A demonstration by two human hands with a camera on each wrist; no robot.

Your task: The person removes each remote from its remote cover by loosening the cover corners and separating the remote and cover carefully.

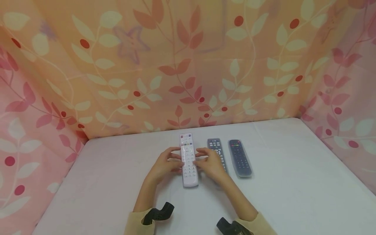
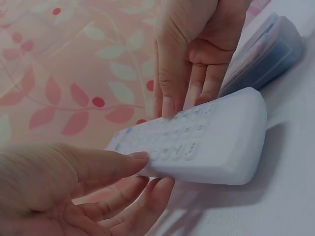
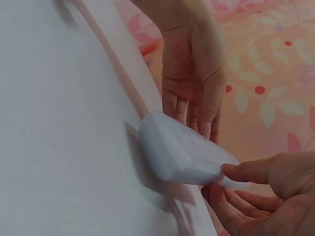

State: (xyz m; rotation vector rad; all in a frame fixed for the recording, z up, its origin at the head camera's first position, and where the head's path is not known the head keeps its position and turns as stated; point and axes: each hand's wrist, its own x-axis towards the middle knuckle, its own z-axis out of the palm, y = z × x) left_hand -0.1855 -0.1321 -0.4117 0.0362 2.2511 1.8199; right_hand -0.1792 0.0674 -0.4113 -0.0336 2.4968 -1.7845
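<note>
A white remote control (image 1: 189, 169) is held between both hands, just above the white tabletop, its buttons facing up. My left hand (image 1: 164, 165) pinches its left edge, thumb on the top face and fingers underneath, as the left wrist view shows. From the other side my right hand (image 1: 212, 164) grips the right edge, thumb on top. In the right wrist view the remote's rounded end (image 3: 162, 147) casts a shadow on the cloth below. A dark grey remote (image 1: 214, 143) lies partly hidden behind my right hand.
Right of the hands lies another dark remote (image 1: 241, 160) in a clear cover. The white-covered table (image 1: 111, 182) meets a floral curtain (image 1: 188, 81) at its back edge, with more floral cloth at both sides.
</note>
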